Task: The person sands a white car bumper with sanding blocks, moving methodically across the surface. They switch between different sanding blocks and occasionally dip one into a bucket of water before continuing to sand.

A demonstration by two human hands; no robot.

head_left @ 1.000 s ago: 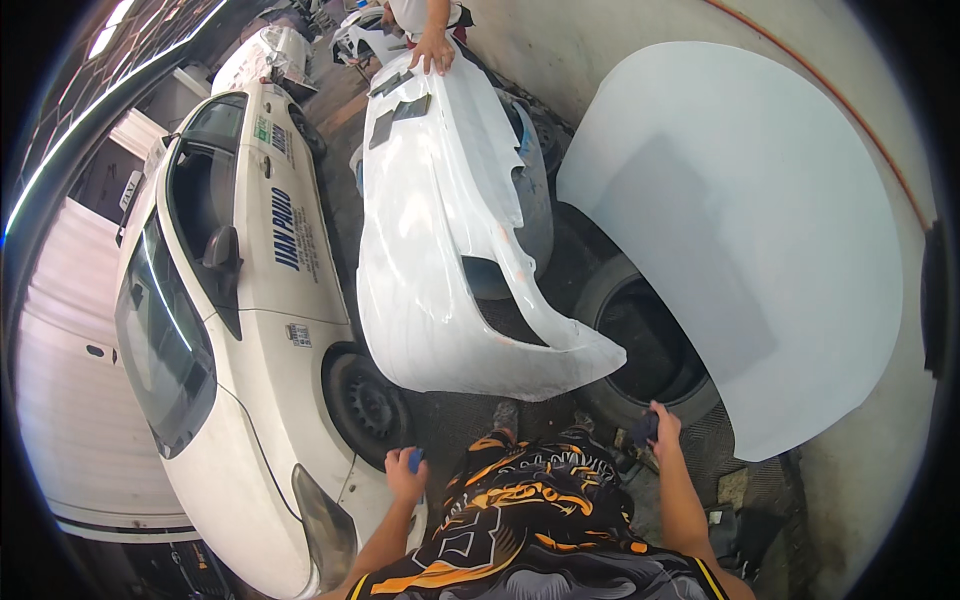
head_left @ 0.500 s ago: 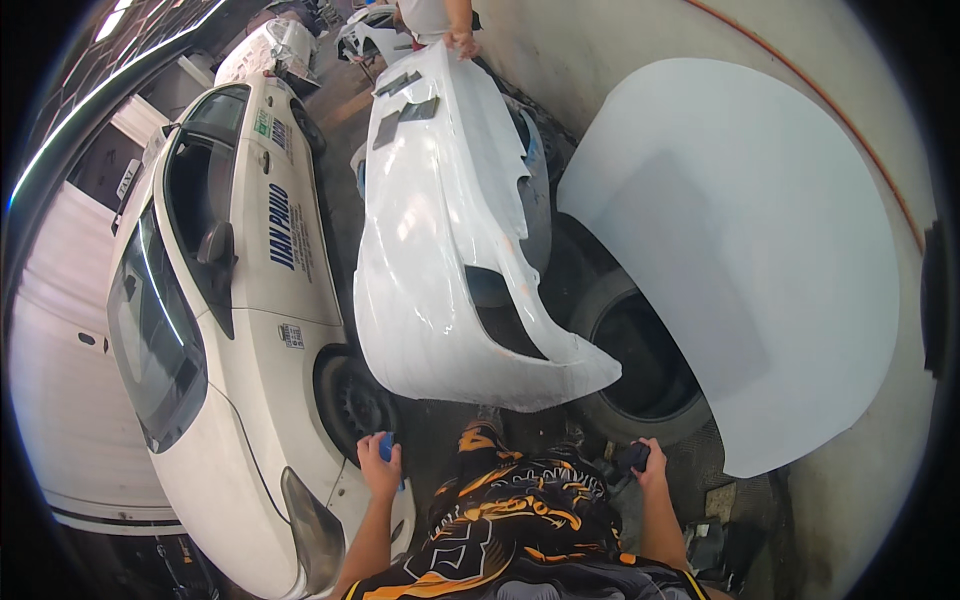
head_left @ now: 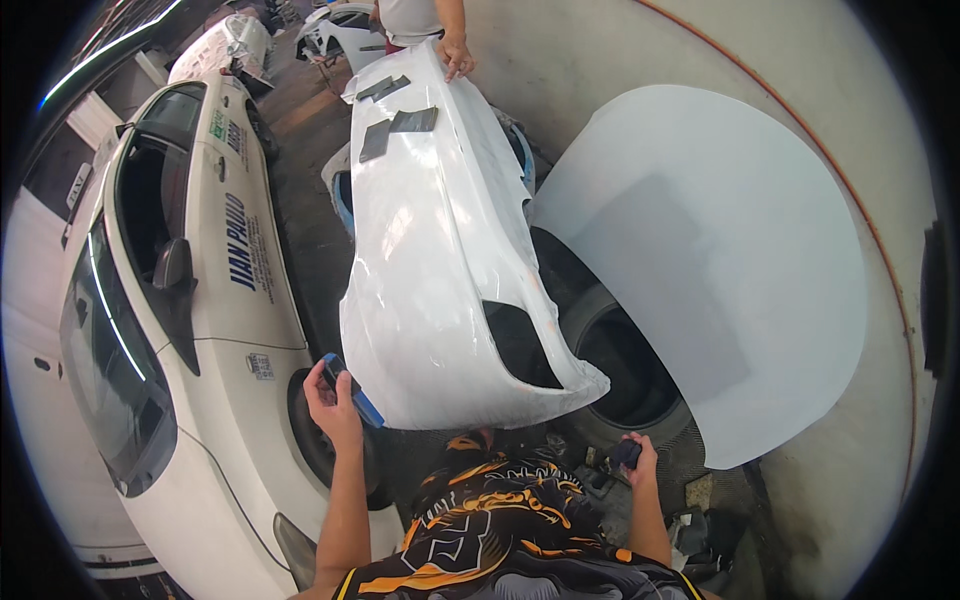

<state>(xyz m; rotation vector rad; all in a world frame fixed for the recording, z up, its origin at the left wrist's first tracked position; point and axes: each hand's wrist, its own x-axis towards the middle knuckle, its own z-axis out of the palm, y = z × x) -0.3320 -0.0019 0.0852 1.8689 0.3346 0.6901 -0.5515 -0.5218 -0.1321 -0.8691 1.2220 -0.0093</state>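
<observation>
A white car bumper cover (head_left: 420,260) stretches away in front of me, with a large opening at its near right end. My left hand (head_left: 337,405) is closed around a long blue block (head_left: 366,404) with a dark face. It is beside the bumper's near left edge; whether the block touches the bumper I cannot tell. My right hand (head_left: 641,462) grips a small dark bunched piece (head_left: 626,454), too unclear to name, below the bumper's right tip. Several dark grey sheets, like sandpaper (head_left: 414,121), lie on the bumper's far part. Another person's hand (head_left: 457,57) rests by its far end.
A white taxi (head_left: 225,350) stands close along my left. At right, a large pale car panel (head_left: 740,270) leans near the wall (head_left: 800,60). A tyre (head_left: 630,365) lies under the bumper's right end. Dark clutter (head_left: 700,540) is on the floor at lower right.
My left hand has lifted the blue block up and left, close to the bumper's edge. My right hand has shifted slightly left, still holding the dark piece. The view has turned a little.
</observation>
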